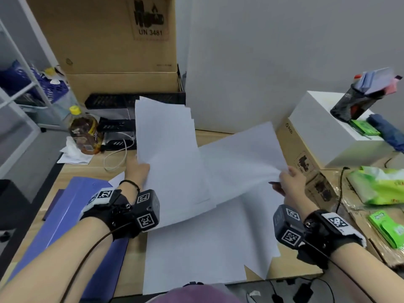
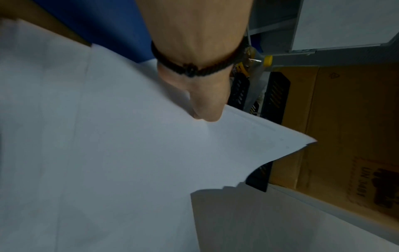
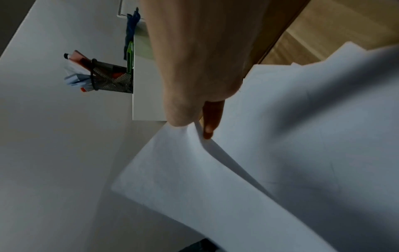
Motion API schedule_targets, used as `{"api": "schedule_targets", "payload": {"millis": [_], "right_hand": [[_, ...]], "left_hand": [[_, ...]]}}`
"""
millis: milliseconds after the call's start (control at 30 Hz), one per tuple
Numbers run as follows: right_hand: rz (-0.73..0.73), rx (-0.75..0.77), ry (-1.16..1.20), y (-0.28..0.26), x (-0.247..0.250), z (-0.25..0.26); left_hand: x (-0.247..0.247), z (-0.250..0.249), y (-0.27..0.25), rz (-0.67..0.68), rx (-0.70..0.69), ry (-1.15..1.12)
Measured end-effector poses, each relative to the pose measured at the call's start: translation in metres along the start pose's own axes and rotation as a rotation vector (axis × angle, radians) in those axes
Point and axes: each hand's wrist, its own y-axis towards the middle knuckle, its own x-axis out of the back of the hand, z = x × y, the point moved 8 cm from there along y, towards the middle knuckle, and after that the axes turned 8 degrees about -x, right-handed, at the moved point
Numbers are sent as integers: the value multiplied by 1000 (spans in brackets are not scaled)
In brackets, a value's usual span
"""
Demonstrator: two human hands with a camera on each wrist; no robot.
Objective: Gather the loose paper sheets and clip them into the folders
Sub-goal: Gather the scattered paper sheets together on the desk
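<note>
Far left, the blue folders (image 1: 72, 215) lie flat on the wooden desk (image 1: 91, 169), partly under my forearm, so I can't see any clip. My left hand (image 1: 137, 169) pinches a fanned stack of white sheets (image 1: 166, 145) at its left edge, thumb on top; the other fingers are tucked behind the paper and hidden. More loose sheets (image 1: 207, 243) lie flat on the desk below. My right hand (image 1: 290, 182) grips another sheet (image 1: 242, 154) by its right edge, thumb and fingers clamped on it, and it's bowed and blurry. Behind: a tea bottle (image 1: 85, 132), a big cardboard box (image 1: 113, 40), grey wall. On the right, a white box (image 1: 328, 130) carries a mesh pen cup (image 1: 354, 103), and green packets (image 1: 378, 184) run off the frame edge.
</note>
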Motion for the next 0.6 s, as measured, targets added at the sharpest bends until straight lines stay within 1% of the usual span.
{"api": "schedule_targets", "payload": {"millis": [67, 133, 267, 433, 533, 600], "right_hand": [[-8, 18, 124, -2, -7, 11], [-7, 47, 209, -8, -16, 20], [-17, 78, 245, -14, -29, 28], [13, 69, 195, -10, -39, 12], [43, 8, 190, -9, -46, 1], [107, -1, 164, -11, -54, 1]], "left_hand": [[6, 20, -2, 30, 58, 221], [10, 35, -3, 63, 80, 323], [16, 61, -8, 87, 128, 391], [19, 87, -21, 81, 220, 403], [13, 101, -27, 149, 260, 413], [0, 102, -34, 236, 268, 418]]}}
